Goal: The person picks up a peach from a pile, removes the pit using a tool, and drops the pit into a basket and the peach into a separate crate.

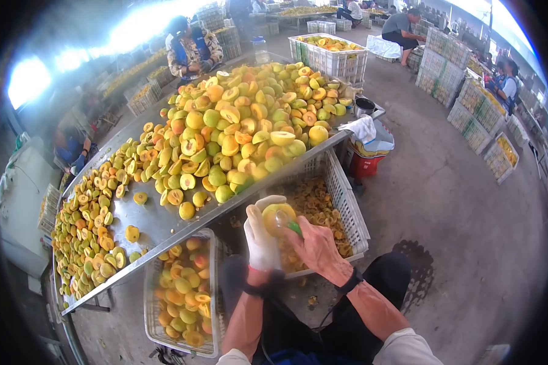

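Observation:
My left hand (261, 242), in a white glove, is closed around a yellow peach (269, 213) in front of the table edge. My bare right hand (323, 246) grips a small green-handled tool (295, 228), its working end right at the fruit and blurred. Under both hands stands a white crate (351, 210) of brown-orange pits and scraps. On the metal table (155, 222) ahead lies a large heap of halved and whole peaches (225, 134), green to orange.
Left of my knees, a white crate (150, 307) holds peaches. A dark cup (364, 107) and white cloth (362, 129) sit at the table's right corner, above a red bucket (365, 165). Another person (192, 52) is across the table. Stacked crates (442, 67) stand at right.

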Demonstrator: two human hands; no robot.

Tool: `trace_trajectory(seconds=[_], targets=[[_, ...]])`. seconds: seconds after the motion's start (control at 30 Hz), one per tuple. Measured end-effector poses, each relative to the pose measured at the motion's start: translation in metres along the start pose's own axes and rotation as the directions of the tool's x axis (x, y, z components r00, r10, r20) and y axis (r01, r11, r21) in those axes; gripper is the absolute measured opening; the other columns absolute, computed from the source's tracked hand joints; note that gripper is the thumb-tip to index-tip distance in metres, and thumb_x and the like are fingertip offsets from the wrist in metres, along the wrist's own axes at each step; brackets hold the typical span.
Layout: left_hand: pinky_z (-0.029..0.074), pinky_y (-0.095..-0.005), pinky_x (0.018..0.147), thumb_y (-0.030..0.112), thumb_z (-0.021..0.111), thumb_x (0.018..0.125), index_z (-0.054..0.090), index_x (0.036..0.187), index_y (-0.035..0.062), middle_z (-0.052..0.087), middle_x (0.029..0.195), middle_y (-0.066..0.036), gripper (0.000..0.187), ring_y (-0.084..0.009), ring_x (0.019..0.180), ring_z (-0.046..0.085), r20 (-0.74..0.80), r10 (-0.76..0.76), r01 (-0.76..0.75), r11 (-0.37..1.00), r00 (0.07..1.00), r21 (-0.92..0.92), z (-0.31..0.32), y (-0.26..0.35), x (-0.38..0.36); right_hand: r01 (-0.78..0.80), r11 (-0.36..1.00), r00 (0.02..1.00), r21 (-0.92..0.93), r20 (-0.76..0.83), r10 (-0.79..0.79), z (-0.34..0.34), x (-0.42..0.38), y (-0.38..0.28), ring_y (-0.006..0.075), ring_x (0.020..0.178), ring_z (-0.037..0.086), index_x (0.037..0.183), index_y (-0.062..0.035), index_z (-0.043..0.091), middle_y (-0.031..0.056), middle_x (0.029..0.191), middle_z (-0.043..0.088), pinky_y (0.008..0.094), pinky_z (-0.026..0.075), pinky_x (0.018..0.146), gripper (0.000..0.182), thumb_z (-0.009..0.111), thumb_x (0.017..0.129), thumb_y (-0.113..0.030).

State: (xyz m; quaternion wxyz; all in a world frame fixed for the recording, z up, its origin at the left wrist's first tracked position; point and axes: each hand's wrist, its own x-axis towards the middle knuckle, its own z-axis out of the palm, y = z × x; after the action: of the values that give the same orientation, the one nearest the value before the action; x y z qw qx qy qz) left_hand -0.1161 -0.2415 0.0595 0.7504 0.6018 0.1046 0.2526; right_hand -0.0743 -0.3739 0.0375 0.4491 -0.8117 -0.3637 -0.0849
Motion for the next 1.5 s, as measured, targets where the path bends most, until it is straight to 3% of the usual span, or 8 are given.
trace_trajectory(seconds=[0.3,0.57,0.7,0.77,0.9,1.13,1.37,1.5], targets=[[0.052,-0.0287,0.08,0.06,0.019,0.111,0.069,0.106,-0.0008,0.073,0.099,-0.011,0.079,-0.0157,0.087,0.065,-0.097,0.067,-0.054,0.99,0.993,0.127,0.003,-0.01,-0.003,-0.044,0.999,0.997,0.015,0.064,0.043,0.017,-0.01,0.015,0.0461,0.067,0.064,0.096,-0.0001,0.059,0.0255,0.073,0.065,0.0539,0.049,0.06,0.044,0.062,0.101,-0.043],[0.057,-0.0329,0.075,0.065,0.021,0.108,0.07,0.101,-0.0059,0.073,0.086,-0.016,0.087,-0.0232,0.076,0.069,0.197,-0.054,0.027,0.99,0.979,0.138,-0.018,-0.002,0.002,-0.076,0.993,0.948,0.086,0.316,0.046,-0.012,-0.011,0.005,0.0442,0.065,0.064,0.109,-0.0021,0.062,0.0228,0.072,0.063,0.0522,0.051,0.06,0.031,0.06,0.103,-0.033],[0.055,-0.0318,0.077,0.067,0.021,0.107,0.07,0.105,-0.0053,0.074,0.087,-0.016,0.087,-0.0232,0.076,0.068,-0.163,-0.106,0.063,0.967,0.981,-0.247,0.017,-0.009,-0.006,-0.071,0.996,0.94,0.045,0.338,0.051,-0.006,-0.014,0.013,0.0434,0.073,0.067,0.124,-0.0093,0.064,0.0242,0.081,0.066,0.0513,0.052,0.063,0.031,0.056,0.105,-0.032],[0.054,-0.0308,0.078,0.066,0.025,0.107,0.069,0.108,-0.0055,0.074,0.088,-0.017,0.084,-0.0217,0.077,0.067,-0.151,-0.093,0.051,0.964,0.984,-0.26,0.017,-0.007,-0.009,0.03,0.97,0.993,0.241,0.108,-0.058,0.018,-0.017,0.024,0.0434,0.08,0.068,0.134,-0.0176,0.062,0.0251,0.089,0.068,0.0508,0.053,0.066,0.032,0.052,0.107,-0.03],[0.052,-0.0274,0.072,0.051,0.034,0.111,0.072,0.101,-0.0036,0.073,0.085,-0.013,0.067,-0.0165,0.074,0.065,-0.065,0.047,-0.045,0.999,0.997,0.029,0.002,-0.012,-0.005,-0.232,0.894,0.954,0.384,0.267,0.133,0.009,-0.02,-0.005,0.0448,0.084,0.068,0.132,-0.0129,0.061,0.0262,0.092,0.068,0.051,0.053,0.068,0.032,0.05,0.108,-0.03],[0.052,-0.0271,0.063,0.049,0.032,0.112,0.071,0.086,-0.0048,0.071,0.075,-0.011,0.071,-0.0157,0.065,0.066,0.116,0.062,-0.094,0.952,0.991,0.291,-0.002,-0.002,-0.006,-0.31,0.947,0.835,0.086,0.501,0.228,-0.012,-0.021,0.001,0.0289,0.06,0.065,0.13,-0.0038,0.06,0.019,0.085,0.068,0.0424,0.053,0.057,0.039,0.054,0.108,-0.035],[0.05,-0.0268,0.069,0.048,0.026,0.113,0.073,0.091,-0.0032,0.072,0.083,-0.006,0.073,-0.013,0.075,0.065,0.114,0.088,-0.107,0.979,0.99,0.175,-0.003,0.001,-0.012,-0.322,0.864,0.892,0.388,0.43,0.139,0.014,-0.037,0.015,0.0221,0.061,0.066,0.132,-0.0055,0.06,0.0171,0.087,0.07,0.0408,0.055,0.06,0.036,0.057,0.106,-0.029],[0.051,-0.0273,0.069,0.055,0.023,0.112,0.074,0.093,-0.0006,0.07,0.08,-0.006,0.077,-0.0137,0.073,0.064,0.18,-0.063,0.015,0.966,0.982,0.258,-0.008,0.005,-0.009,-0.254,0.952,0.907,0.171,0.383,0.174,0.002,-0.034,0.005,0.0384,0.066,0.07,0.123,-0.0001,0.062,0.0233,0.08,0.068,0.0456,0.054,0.064,0.035,0.061,0.103,-0.029]])
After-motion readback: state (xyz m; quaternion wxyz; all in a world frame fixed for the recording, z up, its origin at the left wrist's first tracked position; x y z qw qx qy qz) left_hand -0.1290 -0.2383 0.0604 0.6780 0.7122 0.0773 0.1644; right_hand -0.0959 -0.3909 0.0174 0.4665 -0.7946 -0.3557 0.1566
